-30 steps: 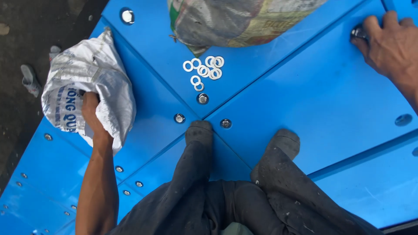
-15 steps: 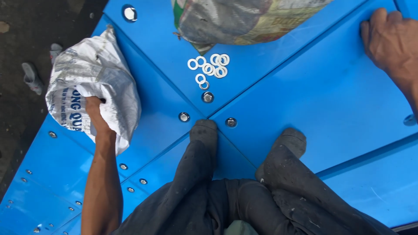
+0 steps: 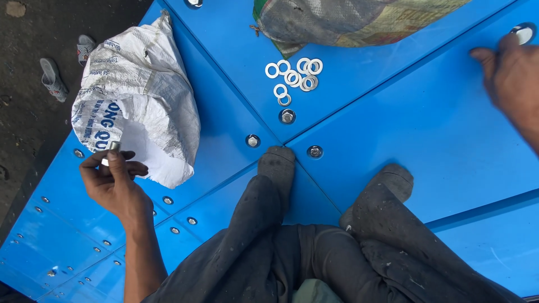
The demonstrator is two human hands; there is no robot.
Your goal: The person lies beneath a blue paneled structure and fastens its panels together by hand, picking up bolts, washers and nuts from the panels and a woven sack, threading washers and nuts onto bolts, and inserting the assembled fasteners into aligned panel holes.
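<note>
My left hand (image 3: 112,182) is out of the white woven sack (image 3: 140,106) and pinches a small metal bolt (image 3: 110,151) between thumb and fingers, just in front of the sack's mouth. My right hand (image 3: 514,81) hovers blurred over the blue metal panel (image 3: 404,129) at the upper right, fingers loosely curled, next to a bolt head (image 3: 524,32). It holds nothing I can see. Several loose silver washers (image 3: 295,76) lie in a cluster on the panel between the two hands.
A grey-green sack (image 3: 348,19) lies at the top edge. Bolt heads (image 3: 287,116) dot the panel seams. My legs in dark trousers and socked feet (image 3: 278,165) rest on the panels. A sandal (image 3: 53,78) lies on the dark ground left of the panels.
My left hand came out of the white sack with a bolt in its fingers. My right hand shifted slightly down from the bolt head at the upper right.
</note>
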